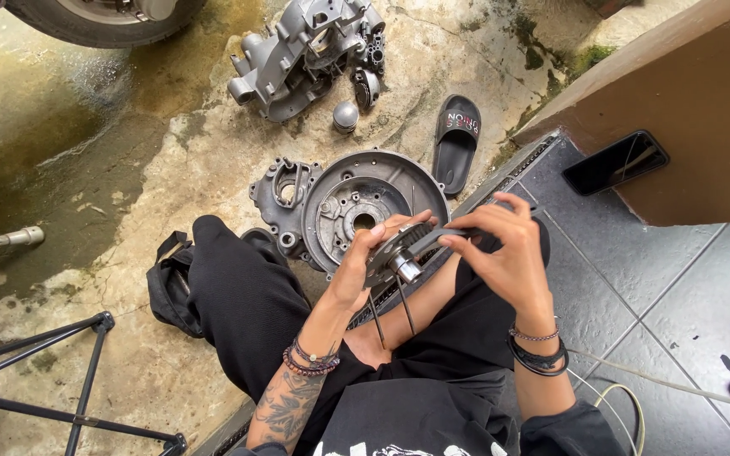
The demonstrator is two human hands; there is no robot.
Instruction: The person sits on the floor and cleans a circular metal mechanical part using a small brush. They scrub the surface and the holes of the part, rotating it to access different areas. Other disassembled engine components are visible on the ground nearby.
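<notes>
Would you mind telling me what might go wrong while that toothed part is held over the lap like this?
The toothed part is held only by fingertips of the left hand and right hand; it could slip and drop onto the engine cover or concrete. Its teeth might pinch fingers.

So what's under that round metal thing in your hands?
Below the toothed metal disc, two thin dark rods hang down over black trousers. The left hand and right hand cover its edges, so its underside is hidden.
</notes>
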